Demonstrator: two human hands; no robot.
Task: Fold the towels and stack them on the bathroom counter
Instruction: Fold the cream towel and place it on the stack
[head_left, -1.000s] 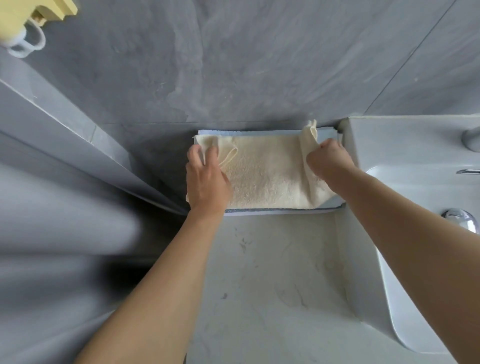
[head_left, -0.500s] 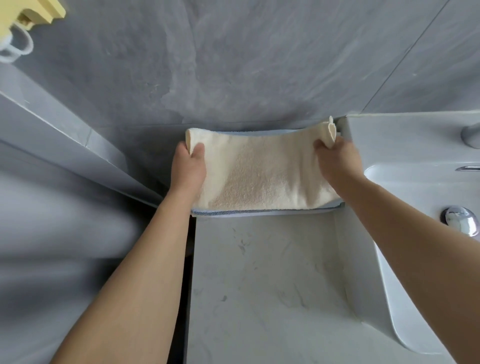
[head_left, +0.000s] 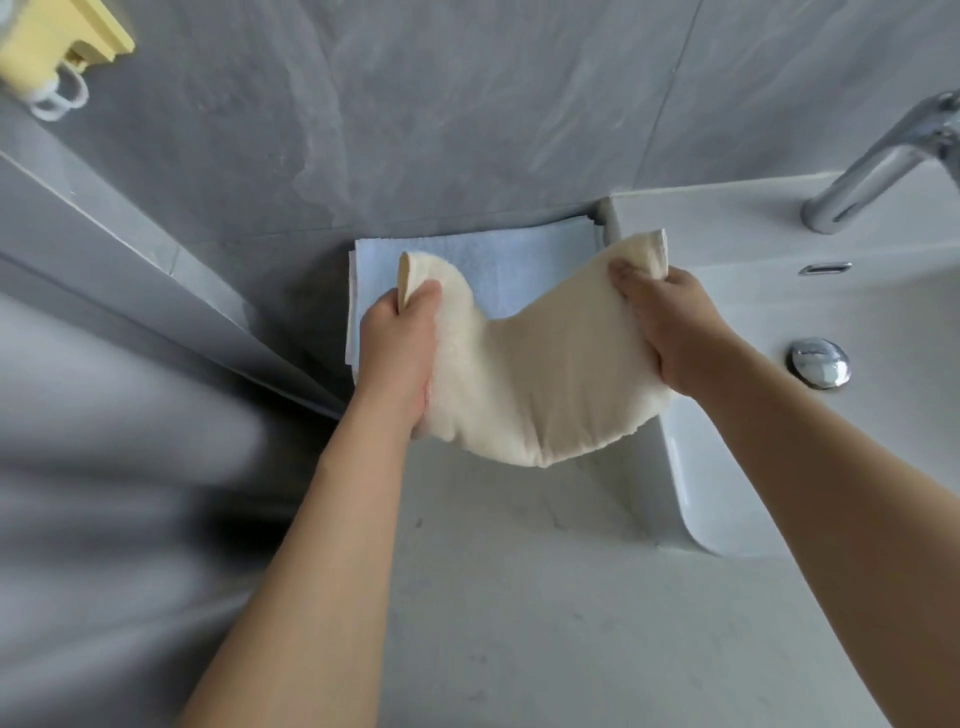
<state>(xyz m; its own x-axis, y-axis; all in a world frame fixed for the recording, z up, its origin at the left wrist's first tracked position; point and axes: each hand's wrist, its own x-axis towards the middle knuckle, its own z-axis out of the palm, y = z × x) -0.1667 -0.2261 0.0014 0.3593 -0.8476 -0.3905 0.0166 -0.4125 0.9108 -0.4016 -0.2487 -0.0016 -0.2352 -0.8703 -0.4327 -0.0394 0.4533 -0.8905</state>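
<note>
Gripping the cream towel (head_left: 530, 384) at both ends: left hand (head_left: 397, 358) clenched round the left end, right hand (head_left: 670, 322) pinching the right end, thumb on top. Lifted off the stack now, where half a second earlier lay flat on it, stretched between the hands; sagging in the middle into a soft U, with the short ends poking up past the fingers. Thick, nubbly terry, folded in layers, rounded at the lower fold. Uncovered behind: blue towel (head_left: 488, 265), folded flat and square, fine pile, lying on the tabletop (head_left: 519, 597) against the grey wall (head_left: 467, 104), just beside the white basin (head_left: 779, 322). Pale marbled stone below. Chrome tap (head_left: 878, 161) and drain plug (head_left: 820, 362) at right; yellow holder (head_left: 52, 41) upper left.
</note>
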